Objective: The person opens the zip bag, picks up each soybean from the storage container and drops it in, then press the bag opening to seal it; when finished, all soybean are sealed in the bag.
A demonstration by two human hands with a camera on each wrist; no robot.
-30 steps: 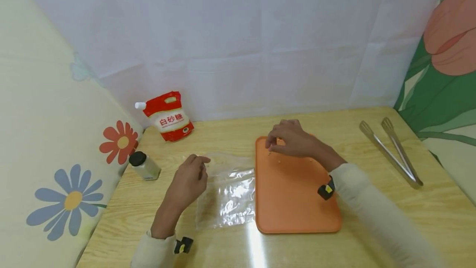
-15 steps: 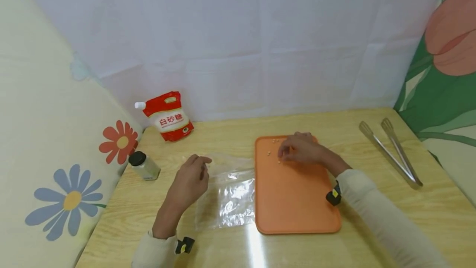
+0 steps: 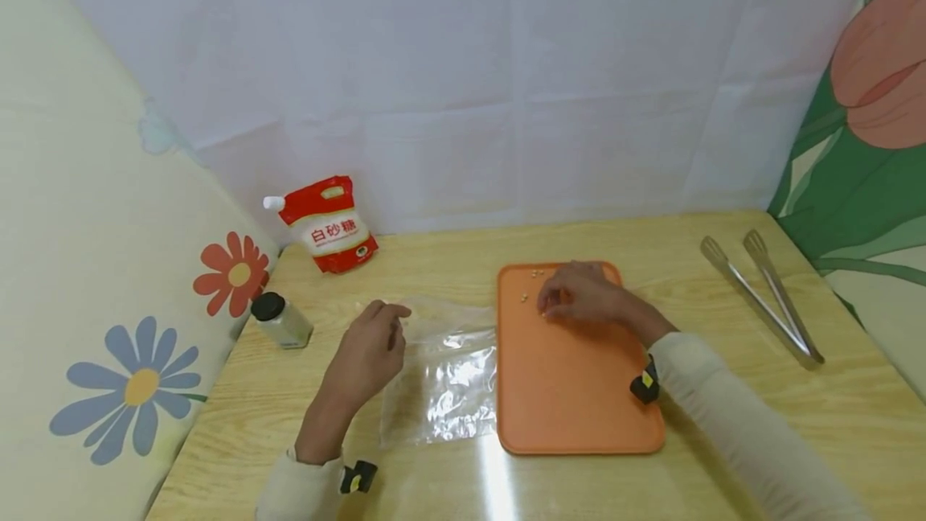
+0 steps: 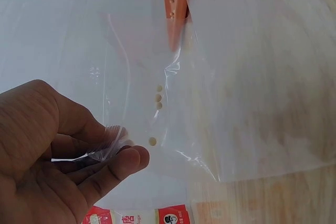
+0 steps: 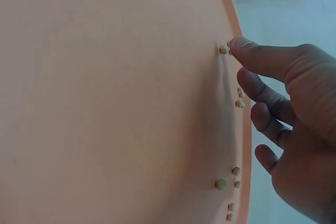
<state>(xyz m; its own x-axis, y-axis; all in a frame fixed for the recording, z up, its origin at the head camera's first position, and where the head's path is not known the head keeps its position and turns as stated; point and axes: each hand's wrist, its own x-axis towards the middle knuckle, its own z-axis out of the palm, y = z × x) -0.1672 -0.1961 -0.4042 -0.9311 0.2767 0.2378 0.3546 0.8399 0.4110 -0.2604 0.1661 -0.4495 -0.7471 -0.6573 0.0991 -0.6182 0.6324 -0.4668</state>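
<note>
My left hand pinches the mouth edge of a clear zip bag between thumb and fingers. Several round, pale soybeans show through the plastic in the left wrist view. Beside the bag lies an orange cutting board with a raised rim. Over its far part is my right hand, fingers bent, thumb tip close against a soybean. Whether a bean is gripped there is hidden behind the thumb. More soybeans sit scattered near the board's edge.
A red sugar pouch with a white spout stands at the back left. In front of it is a small jar with a black lid. Metal tongs lie spread on the right of the wooden table. A white cloth hangs behind.
My right hand has moved right and slightly toward me, from beans nearer the board's left edge to a single bean farther in. The left hand keeps its hold on the bag.
</note>
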